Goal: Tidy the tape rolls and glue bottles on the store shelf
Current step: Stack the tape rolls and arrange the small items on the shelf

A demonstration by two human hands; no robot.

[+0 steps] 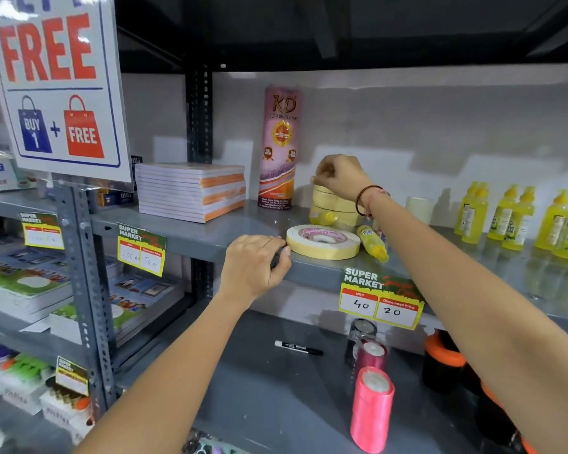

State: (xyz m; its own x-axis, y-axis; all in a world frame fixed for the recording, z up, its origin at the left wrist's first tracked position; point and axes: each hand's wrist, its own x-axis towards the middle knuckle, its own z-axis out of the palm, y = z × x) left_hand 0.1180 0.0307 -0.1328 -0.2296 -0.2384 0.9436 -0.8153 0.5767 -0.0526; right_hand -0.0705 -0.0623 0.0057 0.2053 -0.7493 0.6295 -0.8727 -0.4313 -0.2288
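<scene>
A wide cream tape roll (323, 242) lies flat near the front edge of the grey shelf (191, 234). My left hand (254, 265) rests on that edge, fingers curled, thumb touching the roll's left side. Behind it stands a stack of cream tape rolls (333, 204). My right hand (340, 175) pinches the top of that stack. A yellow glue bottle (373, 243) lies on its side right of the flat roll, and another (323, 218) lies against the stack's foot. Several upright yellow glue bottles (512, 217) line the shelf at right. A pale tape roll (420, 208) stands behind my right forearm.
A tall pink KD tape tube (280, 147) stands left of the stack, and a pile of notebooks (191, 191) sits further left. A price tag (381, 298) hangs on the shelf edge. On the lower shelf lie a black marker (298, 347) and ribbon spools (372, 409).
</scene>
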